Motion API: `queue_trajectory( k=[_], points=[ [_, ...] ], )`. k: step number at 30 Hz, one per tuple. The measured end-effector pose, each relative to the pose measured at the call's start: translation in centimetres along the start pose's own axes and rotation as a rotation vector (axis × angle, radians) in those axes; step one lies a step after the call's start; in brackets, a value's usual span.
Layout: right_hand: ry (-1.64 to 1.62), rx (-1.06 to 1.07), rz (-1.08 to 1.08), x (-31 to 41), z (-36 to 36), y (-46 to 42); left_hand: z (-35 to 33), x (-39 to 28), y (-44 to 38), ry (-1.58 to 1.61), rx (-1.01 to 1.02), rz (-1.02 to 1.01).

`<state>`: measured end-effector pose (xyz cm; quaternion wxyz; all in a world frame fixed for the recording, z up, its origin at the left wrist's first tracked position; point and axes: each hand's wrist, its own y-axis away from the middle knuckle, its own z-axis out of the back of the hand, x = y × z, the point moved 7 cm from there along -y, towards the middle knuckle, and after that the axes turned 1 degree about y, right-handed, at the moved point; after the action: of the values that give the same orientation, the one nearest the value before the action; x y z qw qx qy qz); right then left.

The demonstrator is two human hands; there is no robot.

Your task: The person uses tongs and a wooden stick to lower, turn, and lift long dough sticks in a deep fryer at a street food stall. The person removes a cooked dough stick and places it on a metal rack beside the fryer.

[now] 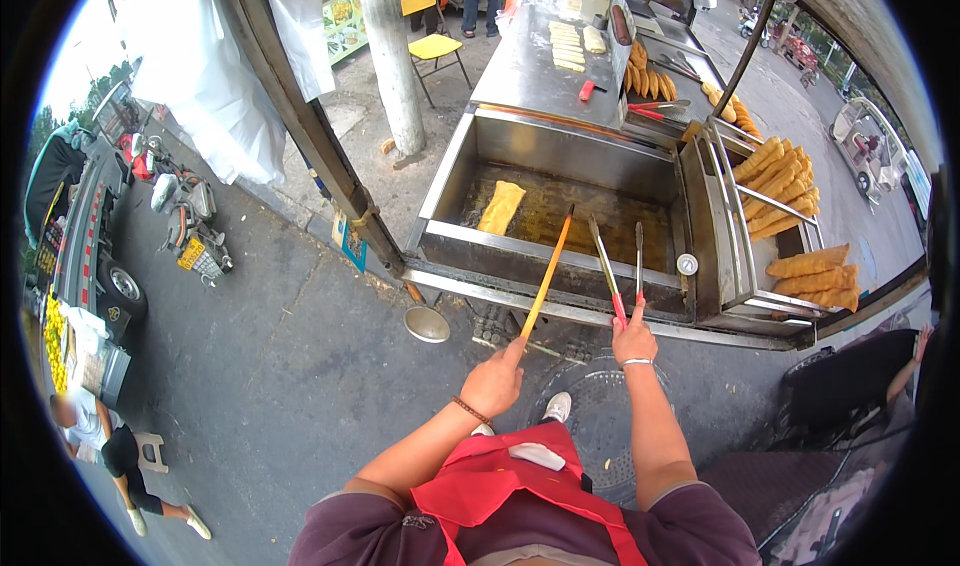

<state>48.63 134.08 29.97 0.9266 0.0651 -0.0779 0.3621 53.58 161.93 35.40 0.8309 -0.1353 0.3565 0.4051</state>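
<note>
My left hand (493, 386) grips a long wooden stick (549, 273) with a darkened tip. Its tip reaches over the oil in a rectangular metal deep fryer (570, 153). In my right hand (634, 338) are metal tongs (604, 255) with red handles, their two arms spread apart and nothing between them. A flat golden piece of fried dough (501, 207) floats at the left side of the oil, apart from both tools. Bubbles show at its edge. A round dial thermometer (686, 264) sits at the fryer's right front corner.
A wire rack (739, 191) at the right holds several fried dough sticks (776, 183). Behind the fryer, a steel worktable (517, 63) bears raw dough strips (566, 45) and a red-handled scraper (587, 90). A metal post (315, 131) rises at the left; a ladle (427, 324) hangs below the front edge.
</note>
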Motion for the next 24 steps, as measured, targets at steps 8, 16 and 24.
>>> queue_trajectory(
  k=[8, 16, 24],
  points=[
    [0.003, -0.045, 0.058, -0.3, -0.7, -0.4, 2.9, 1.2, -1.3, 0.013, -0.250, -0.047],
    [-0.003, 0.000, 0.013, -0.3, -0.6, -0.3, 9.3, 3.5, -4.2, -0.287, -0.364, 0.078],
    [0.011, -0.007, 0.018, -0.1, -0.2, -0.1, 12.8, 6.0, -10.6, -0.546, -0.301, 0.243]
  ],
)
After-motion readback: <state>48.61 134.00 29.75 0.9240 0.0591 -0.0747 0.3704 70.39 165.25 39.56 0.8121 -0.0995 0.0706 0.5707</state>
